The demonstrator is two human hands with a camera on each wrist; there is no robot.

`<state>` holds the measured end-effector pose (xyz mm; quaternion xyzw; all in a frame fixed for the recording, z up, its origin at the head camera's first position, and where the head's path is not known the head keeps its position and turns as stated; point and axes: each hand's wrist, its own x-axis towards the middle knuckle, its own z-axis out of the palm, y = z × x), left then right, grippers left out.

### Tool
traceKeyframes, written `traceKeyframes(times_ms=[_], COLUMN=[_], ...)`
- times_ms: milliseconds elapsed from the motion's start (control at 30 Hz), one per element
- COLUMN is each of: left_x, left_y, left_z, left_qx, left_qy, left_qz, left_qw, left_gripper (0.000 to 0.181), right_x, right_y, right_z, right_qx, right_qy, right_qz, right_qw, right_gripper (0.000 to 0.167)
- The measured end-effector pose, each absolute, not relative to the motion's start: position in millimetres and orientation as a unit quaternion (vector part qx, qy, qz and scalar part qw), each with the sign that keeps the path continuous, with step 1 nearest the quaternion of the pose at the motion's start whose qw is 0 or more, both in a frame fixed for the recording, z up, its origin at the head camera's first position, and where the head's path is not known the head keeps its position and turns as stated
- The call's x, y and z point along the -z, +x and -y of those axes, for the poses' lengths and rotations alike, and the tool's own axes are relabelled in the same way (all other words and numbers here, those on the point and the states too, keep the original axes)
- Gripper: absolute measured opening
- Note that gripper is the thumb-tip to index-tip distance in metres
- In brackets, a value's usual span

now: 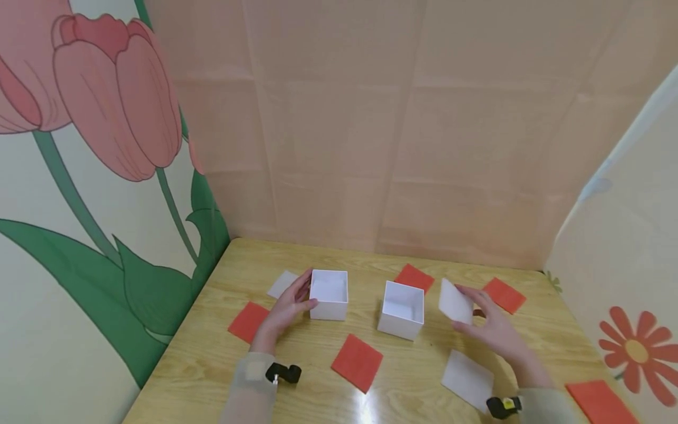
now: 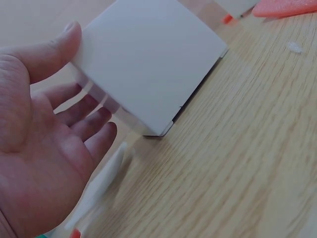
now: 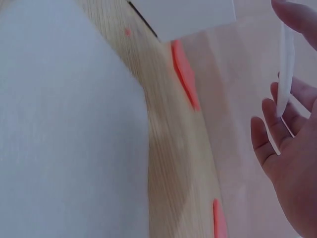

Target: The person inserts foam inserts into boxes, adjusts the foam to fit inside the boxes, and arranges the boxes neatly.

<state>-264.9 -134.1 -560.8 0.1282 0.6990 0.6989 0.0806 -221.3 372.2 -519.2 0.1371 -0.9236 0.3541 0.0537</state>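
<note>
My left hand (image 1: 286, 309) rests against the left side of a white open-topped box (image 1: 328, 294). Its thumb touches the front corner, and the left wrist view shows loosely bent fingers (image 2: 99, 141) along the side wall. Between the thumb and fingers of my right hand (image 1: 492, 327) is a thin white square foam sheet (image 1: 455, 301), pinched and tilted above the table. Edge-on, that same sheet (image 3: 286, 69) shows in the right wrist view. A second white open box (image 1: 401, 310) stands to the left of the right hand.
The wooden table (image 1: 296, 377) bears several red squares, one red square (image 1: 357, 362) in front of the boxes. A white sheet (image 1: 468, 380) lies below my right hand, and another white sheet (image 1: 282, 284) behind the left. A peach backdrop (image 1: 339, 147) hangs beyond the table.
</note>
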Motion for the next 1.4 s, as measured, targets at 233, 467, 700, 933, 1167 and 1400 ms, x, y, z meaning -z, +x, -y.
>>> traceKeyframes(times_ms=[233, 467, 700, 933, 1167, 1400], left_x=[560.8, 561.3, 561.1, 562.2, 563.6, 564.7], left_y=[-264.3, -265.3, -265.4, -265.4, -266.0, -266.8], left_z=[134.2, 134.0, 134.4, 133.9, 134.2, 135.5], left_qx=[-0.704, -0.703, -0.702, -0.708, -0.713, -0.715], left_qy=[0.12, 0.121, 0.123, 0.128, 0.15, 0.146], left_qz=[-0.695, -0.697, -0.697, -0.689, -0.681, -0.68], left_qw=[0.083, 0.081, 0.084, 0.081, 0.078, 0.081], left_gripper=[0.083, 0.084, 0.084, 0.085, 0.086, 0.087], right_x=[509.4, 500.6, 490.1, 484.8, 484.4, 478.5], right_y=[-225.3, -230.8, -238.8, -249.7, -255.0, -261.2], right_z=[-339.8, -310.8, -278.7, -245.9, -213.0, -177.9], right_qx=[-0.364, -0.367, -0.356, -0.353, -0.35, -0.346], right_qy=[0.163, 0.199, 0.231, 0.3, 0.325, 0.318], right_qz=[0.915, 0.907, 0.904, 0.885, 0.878, 0.883], right_qw=[0.052, 0.06, 0.044, 0.031, 0.019, -0.011], right_gripper=[0.087, 0.089, 0.092, 0.089, 0.089, 0.093])
